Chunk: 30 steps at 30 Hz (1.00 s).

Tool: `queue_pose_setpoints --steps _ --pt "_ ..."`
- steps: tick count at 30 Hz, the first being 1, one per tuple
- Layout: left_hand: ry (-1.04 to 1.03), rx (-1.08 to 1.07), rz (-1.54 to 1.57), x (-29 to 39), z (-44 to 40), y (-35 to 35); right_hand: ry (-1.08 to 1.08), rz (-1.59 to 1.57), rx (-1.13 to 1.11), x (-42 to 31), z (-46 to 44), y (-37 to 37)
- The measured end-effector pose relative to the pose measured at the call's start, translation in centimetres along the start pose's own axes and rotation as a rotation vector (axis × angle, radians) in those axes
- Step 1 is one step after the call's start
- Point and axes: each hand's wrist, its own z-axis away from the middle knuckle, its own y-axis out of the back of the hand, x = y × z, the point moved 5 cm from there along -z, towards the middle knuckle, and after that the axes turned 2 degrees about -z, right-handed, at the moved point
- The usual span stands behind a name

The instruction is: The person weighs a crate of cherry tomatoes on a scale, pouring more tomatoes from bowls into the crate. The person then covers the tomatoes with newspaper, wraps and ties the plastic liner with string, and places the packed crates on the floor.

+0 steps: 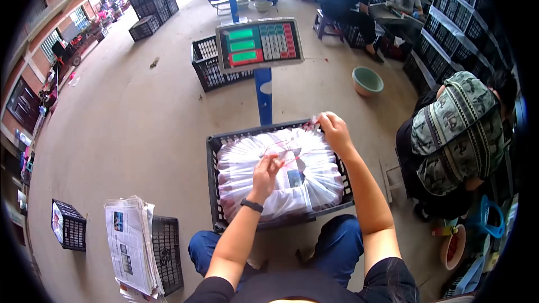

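Note:
A black plastic crate stands in front of me, filled by a white plastic bag gathered in pleats towards its middle. Dark reddish contents show faintly through the bag's sides. Over the gathered opening, my left hand is closed, its fingertips pinching a thin red string. Printed paper shows in the opening. My right hand is at the crate's far right corner, thumb and fingers pinched together. What it pinches is small and too blurred to name.
Behind the crate rises a scale display on a blue post. Stacked newspapers and a black crate are at left. A person in a patterned vest sits close on the right. A green basin lies beyond.

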Motion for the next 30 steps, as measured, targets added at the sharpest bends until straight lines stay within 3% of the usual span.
queue_pose_setpoints --steps 2,6,8,10,11,12,14,16,18,19,20,22,24,27,30 --pt "0.085 0.066 -0.087 -0.4 -0.1 0.0 -0.412 -0.245 -0.065 7.4 1.6 1.5" --pt "0.152 -0.024 -0.662 -1.2 -2.0 1.1 -0.683 -0.504 0.081 17.6 5.7 1.6" --pt "0.143 -0.080 -1.036 -2.3 -2.8 2.1 -0.547 -0.489 0.130 15.2 4.2 1.5" --pt "-0.273 -0.284 -1.329 -1.8 -2.1 -1.3 -0.375 -0.511 0.122 9.3 1.6 0.7" --pt "-0.338 -0.335 -1.395 -1.7 -1.9 -2.2 -0.208 -0.351 0.030 5.8 0.4 -0.2" --pt "-0.217 -0.377 -1.443 -1.6 -2.0 -3.1 -0.042 -0.190 -0.060 2.4 -0.4 -1.7" --pt "0.032 -0.456 -1.526 -0.9 -2.1 -4.9 0.043 -0.334 -0.278 -2.1 -1.0 -5.5" --pt "-0.011 -0.409 -1.368 -1.1 -2.5 -3.8 0.232 -0.314 -0.489 -3.2 -1.0 -8.8" --pt "-0.054 -0.362 -1.209 -1.2 -3.2 -2.1 0.071 -0.154 -0.634 -0.5 1.0 -10.0" --pt "0.167 -0.268 -1.206 -1.1 -3.7 -0.7 0.045 -0.034 -0.658 2.7 2.3 -10.1" --pt "0.219 -0.278 -1.150 -1.3 -4.0 0.0 0.019 0.086 -0.680 5.2 3.8 -9.8" --pt "0.294 -0.243 -1.010 -2.4 -4.3 1.3 -0.079 0.117 -0.653 7.4 6.8 -8.8" --pt "0.262 -0.253 -1.011 -2.6 -4.4 0.8 0.110 0.275 -0.506 7.5 8.3 -8.0" --pt "0.334 -0.318 -1.023 -1.9 -4.1 -0.1 0.130 0.365 -0.353 6.6 9.5 -6.8" --pt "0.399 -0.300 -0.844 -1.7 -3.6 -0.1 0.098 0.430 -0.377 5.2 12.1 -7.3"
